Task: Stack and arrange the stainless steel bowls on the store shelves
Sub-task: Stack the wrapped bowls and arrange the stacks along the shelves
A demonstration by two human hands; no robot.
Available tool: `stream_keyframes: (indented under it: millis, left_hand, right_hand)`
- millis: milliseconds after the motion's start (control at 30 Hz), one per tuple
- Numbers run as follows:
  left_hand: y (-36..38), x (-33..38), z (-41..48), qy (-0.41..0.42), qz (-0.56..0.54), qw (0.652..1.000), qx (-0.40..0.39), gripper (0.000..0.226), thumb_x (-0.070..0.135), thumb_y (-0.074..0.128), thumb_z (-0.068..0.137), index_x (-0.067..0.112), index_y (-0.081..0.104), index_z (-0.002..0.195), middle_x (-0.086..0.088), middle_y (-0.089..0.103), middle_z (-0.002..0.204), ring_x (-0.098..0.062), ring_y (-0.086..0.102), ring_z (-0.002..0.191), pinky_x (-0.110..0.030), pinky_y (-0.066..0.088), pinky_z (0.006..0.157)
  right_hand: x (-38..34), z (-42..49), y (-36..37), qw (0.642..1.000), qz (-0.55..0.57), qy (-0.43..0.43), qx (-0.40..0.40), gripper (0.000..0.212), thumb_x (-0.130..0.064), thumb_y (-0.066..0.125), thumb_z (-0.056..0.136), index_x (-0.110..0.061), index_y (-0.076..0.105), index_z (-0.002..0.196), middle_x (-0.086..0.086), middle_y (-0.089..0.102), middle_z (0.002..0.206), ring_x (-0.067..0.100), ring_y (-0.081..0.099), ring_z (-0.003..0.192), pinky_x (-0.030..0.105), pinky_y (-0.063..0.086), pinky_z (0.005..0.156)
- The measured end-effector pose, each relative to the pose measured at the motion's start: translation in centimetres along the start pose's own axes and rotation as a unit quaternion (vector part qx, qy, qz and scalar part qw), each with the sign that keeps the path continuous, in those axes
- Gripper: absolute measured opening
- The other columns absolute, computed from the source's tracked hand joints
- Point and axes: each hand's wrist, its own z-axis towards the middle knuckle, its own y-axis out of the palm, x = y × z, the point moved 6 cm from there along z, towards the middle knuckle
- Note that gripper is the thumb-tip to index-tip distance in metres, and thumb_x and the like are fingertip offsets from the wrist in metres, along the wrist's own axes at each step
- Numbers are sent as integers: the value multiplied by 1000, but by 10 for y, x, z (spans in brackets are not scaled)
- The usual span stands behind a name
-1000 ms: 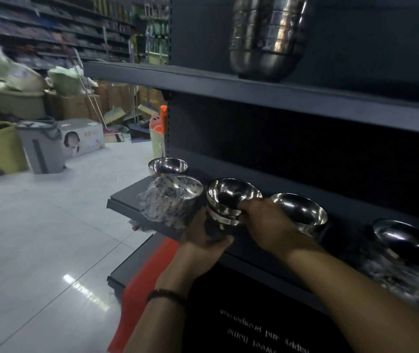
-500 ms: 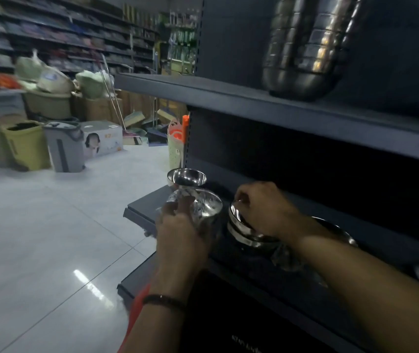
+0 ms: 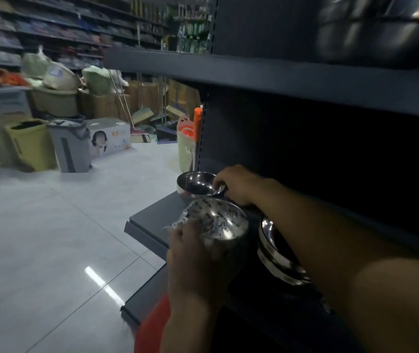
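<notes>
The far bowl [image 3: 195, 184] sits upright at the back left corner of the lower shelf [image 3: 149, 220], bare and unwrapped, mouth up. The right hand [image 3: 239, 183] reaches across to it from the right, fingers curled over its right rim; it looks like a pinch on the rim, though motion blur keeps me from saying for certain that the grip is closed. Just in front of that bowl, nearer the shelf edge, stands the wrapped bowl [image 3: 218, 224], covered in printed plastic film, and the left hand [image 3: 190, 253] holds it from the near left side, fingers wrapped around its wall. To the right of the wrapped bowl, partly under the right forearm, is a short stack of bowls [image 3: 277, 258], nested and upright.

The relation that matters: the far bowl lies behind and slightly left of the wrapped one, and left of the stack, so any carry toward the stack runs rightward past or over the wrapped bowl. The right hand is the nearer one and already on it; the left hand is busy steadying. On the upper shelf [image 3: 279, 80] a taller stack [image 3: 371, 31] shows only as a blur.
</notes>
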Motion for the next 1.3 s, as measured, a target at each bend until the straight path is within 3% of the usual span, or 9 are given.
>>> stream_keyframes:
  millis: [167, 367, 567, 700, 800, 933, 1033, 1133, 1300]
  left_hand:
    - [1, 0, 1, 16, -30, 999, 23, 71, 41, 82, 76, 24, 58, 141, -1, 49, 138, -13, 52, 113, -36, 53, 91]
    - [8, -6, 3, 31, -17, 999, 31, 53, 21, 82, 90, 24, 60, 138, 4, 53, 138, 0, 48, 109, -8, 39, 82]
    - [13, -6, 3, 53, -30, 997, 52, 48, 25, 77, 94, 26, 59, 139, 6, 58, 136, 9, 47, 106, 2, 41, 79]
    - [20, -3, 1, 71, -67, 995, 31, 57, 30, 79, 93, 32, 54, 144, 9, 56, 140, -2, 56, 121, -9, 47, 92]
    - [20, -3, 4, 62, -98, 993, 24, 59, 30, 78, 92, 36, 53, 145, 11, 58, 139, -8, 58, 126, -34, 55, 103]
    - [6, 13, 2, 78, -157, 984, 19, 42, 24, 80, 91, 48, 61, 119, 21, 69, 118, -1, 67, 110, -21, 57, 87]
    - [-7, 28, -1, 111, -170, 979, 17, 44, 11, 74, 96, 53, 63, 103, 22, 73, 102, 1, 71, 95, -13, 54, 74]
    - [-11, 34, -2, 111, -190, 975, 5, 47, 11, 68, 100, 58, 63, 100, 17, 72, 101, -6, 71, 92, -26, 58, 75]
    - [-4, 31, -12, 113, -224, 968, -34, 44, 9, 63, 98, 48, 67, 117, 9, 76, 118, -13, 73, 111, -45, 61, 91]
  right_hand:
    - [9, 23, 21, 1000, 14, -11, 11, 24, -16, 78, 92, -37, 80, 104, 5, 69, 123, 22, 72, 96, 33, 59, 93]
    - [9, 22, 11, 999, 15, -28, 41, 19, -12, 64, 101, -13, 78, 114, 9, 70, 115, 28, 68, 108, 24, 42, 84]
    - [19, -2, -9, 993, 27, 2, 113, 17, -7, 69, 99, -23, 74, 101, -2, 68, 102, 12, 65, 85, 27, 48, 73]
    - [26, -37, -31, 987, 43, -29, 155, 12, -14, 66, 102, -25, 71, 101, -8, 63, 100, 13, 64, 93, 29, 50, 81]
    - [28, -67, -45, 983, 32, -52, 174, 5, -20, 66, 103, -21, 71, 102, -8, 65, 103, 12, 62, 96, 30, 50, 84]
    - [24, -105, -49, 981, 19, -84, 173, 5, -20, 68, 101, -22, 72, 103, -8, 67, 104, 12, 64, 97, 31, 53, 89]
    - [18, -122, -42, 981, 15, -105, 164, 5, -19, 70, 99, -23, 72, 100, -11, 67, 102, 12, 65, 96, 32, 54, 89]
    - [12, -129, -35, 981, 24, -115, 158, 7, -17, 70, 99, -22, 74, 99, -9, 70, 102, 12, 66, 94, 34, 55, 88]
    - [9, -124, -14, 987, 18, -106, 122, 3, -22, 72, 96, -25, 73, 97, -8, 74, 97, 14, 68, 93, 41, 57, 87]
